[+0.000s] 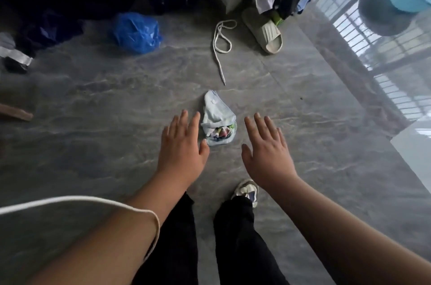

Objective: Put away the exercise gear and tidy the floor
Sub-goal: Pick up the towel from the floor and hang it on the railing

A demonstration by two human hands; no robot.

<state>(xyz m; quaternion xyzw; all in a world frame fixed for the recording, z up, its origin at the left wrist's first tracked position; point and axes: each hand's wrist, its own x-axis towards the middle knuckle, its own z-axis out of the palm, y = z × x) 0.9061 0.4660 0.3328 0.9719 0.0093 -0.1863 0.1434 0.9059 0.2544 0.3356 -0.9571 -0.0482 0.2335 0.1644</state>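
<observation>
Grey marbled floor tiles (93, 103), both of my hands reaching over them.

Left hand (180, 145) and right hand (265, 147) hang spread, holding nothing, either side of a pale blue pouch (218, 119) (colourful bits showing inside); a white shoelace (220, 44) lies beyond, near a beige slide sandal (268, 35).

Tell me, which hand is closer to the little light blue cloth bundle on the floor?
The left hand. Its fingertips and thumb sit right at the left edge of the light blue cloth bundle. The right hand hovers open on the bundle's other side, with a strip of bare floor between.
</observation>
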